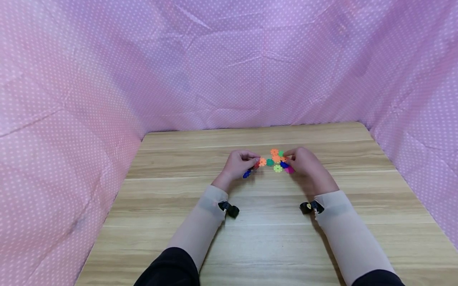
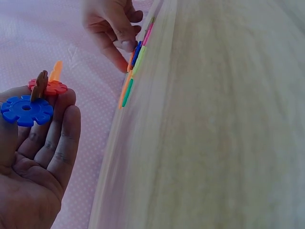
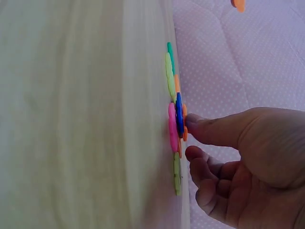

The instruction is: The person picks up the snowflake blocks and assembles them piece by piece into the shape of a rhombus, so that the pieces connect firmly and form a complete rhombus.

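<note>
Thumb and fingers of my left hand (image 1: 237,165) hold a small joined chain of notched plastic discs, raised above the table. In the left wrist view the chain shows a blue disc (image 2: 26,110), a brown disc (image 2: 39,86) standing on edge, a red disc (image 2: 47,87) and an orange disc (image 2: 56,71). My right hand (image 1: 305,160) is at a small group of loose discs, its thumb and fingertips pinching an orange disc (image 3: 185,122). Against that one lies a dark blue disc (image 3: 179,114), over a pink disc (image 3: 172,126).
Other flower-shaped discs lie between the hands: a teal disc (image 1: 270,162), a yellow-green disc (image 1: 278,169), an orange disc (image 1: 274,151) and a green disc (image 1: 281,153). They rest on the wooden table (image 1: 250,238), toward its far edge. A pink dotted cloth (image 1: 229,71) hangs behind.
</note>
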Motion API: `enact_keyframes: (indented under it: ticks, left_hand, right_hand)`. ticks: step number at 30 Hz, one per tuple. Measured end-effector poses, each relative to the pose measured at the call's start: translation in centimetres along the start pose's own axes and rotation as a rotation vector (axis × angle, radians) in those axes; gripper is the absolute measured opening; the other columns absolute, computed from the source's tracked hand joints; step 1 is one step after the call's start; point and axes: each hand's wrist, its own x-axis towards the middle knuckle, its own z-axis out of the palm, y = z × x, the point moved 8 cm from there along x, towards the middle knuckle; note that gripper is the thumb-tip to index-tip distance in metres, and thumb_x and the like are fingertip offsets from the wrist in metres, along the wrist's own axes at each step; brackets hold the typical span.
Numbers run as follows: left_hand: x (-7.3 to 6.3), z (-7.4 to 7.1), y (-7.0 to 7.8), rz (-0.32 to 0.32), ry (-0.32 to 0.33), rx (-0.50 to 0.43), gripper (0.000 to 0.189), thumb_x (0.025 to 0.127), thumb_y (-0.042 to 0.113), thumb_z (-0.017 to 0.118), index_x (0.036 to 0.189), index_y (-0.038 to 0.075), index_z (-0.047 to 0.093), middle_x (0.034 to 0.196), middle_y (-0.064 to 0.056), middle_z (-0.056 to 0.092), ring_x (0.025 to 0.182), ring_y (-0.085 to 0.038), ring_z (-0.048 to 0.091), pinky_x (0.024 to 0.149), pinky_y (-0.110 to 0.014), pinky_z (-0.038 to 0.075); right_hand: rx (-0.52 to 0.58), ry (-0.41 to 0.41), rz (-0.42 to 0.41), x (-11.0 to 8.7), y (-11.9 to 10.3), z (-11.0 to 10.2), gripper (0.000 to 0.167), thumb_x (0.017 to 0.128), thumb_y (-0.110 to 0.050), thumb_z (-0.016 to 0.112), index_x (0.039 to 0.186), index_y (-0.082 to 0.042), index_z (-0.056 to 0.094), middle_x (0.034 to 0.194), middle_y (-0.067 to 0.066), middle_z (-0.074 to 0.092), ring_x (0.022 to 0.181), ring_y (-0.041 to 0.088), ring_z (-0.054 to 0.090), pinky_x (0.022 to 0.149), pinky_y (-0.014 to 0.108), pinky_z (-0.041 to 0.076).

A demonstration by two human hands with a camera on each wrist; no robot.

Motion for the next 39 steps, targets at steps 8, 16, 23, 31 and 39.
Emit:
enact_keyframes:
  ticks: [8,16,23,31,39]
  left_hand:
    - [0.0,0.0,-0.1,-0.006,0.002,0.008,0.013,0.099,0.02,0.076,0.107,0.013,0.083,0.092,0.002,0.078,0.08,-0.014,0.071,0.071,-0.029,0.059]
    - [-0.1,-0.3,0.0,-0.019,0.028,0.006,0.013,0.099,0.021,0.076,0.106,0.013,0.083,0.092,0.003,0.078,0.083,-0.013,0.072,0.073,-0.029,0.059]
    - [-0.1,-0.5,-0.3,-0.047,0.052,0.015,0.014,0.099,0.024,0.077,0.106,0.014,0.083,0.09,0.004,0.079,0.083,-0.013,0.072,0.073,-0.029,0.059]
    - [0.1,-0.8,-0.2,-0.014,0.089,0.04,0.011,0.098,0.02,0.078,0.103,0.012,0.084,0.089,0.003,0.079,0.082,-0.012,0.072,0.074,-0.028,0.058]
    - [0.0,-0.8,0.2,-0.008,0.084,0.03,0.011,0.099,0.017,0.076,0.103,0.011,0.084,0.091,0.003,0.079,0.084,-0.013,0.072,0.077,-0.028,0.059]
  right_hand:
    - [0.083,0.047,-0.017,0.1,0.0,0.0,0.017,0.097,-0.008,0.074,0.113,-0.005,0.068,0.1,0.013,0.064,0.085,0.027,0.059,0.074,0.04,0.051]
    - [0.247,0.092,-0.041,0.1,-0.9,-0.4,0.015,0.098,-0.01,0.074,0.111,-0.003,0.076,0.097,0.011,0.071,0.085,0.022,0.063,0.068,0.029,0.054]
    - [0.385,0.058,-0.084,-0.2,-2.8,0.1,0.017,0.096,-0.021,0.079,0.107,-0.007,0.078,0.101,0.011,0.075,0.086,0.024,0.071,0.069,0.042,0.062]
    - [0.424,0.044,-0.138,-0.4,-4.4,0.8,0.01,0.096,-0.015,0.078,0.103,-0.008,0.08,0.096,0.009,0.075,0.084,0.03,0.069,0.061,0.036,0.058]
    - [0.402,0.093,-0.179,-0.7,-5.5,0.7,0.008,0.096,-0.014,0.079,0.102,-0.01,0.082,0.096,0.008,0.074,0.081,0.028,0.068,0.058,0.032,0.056]
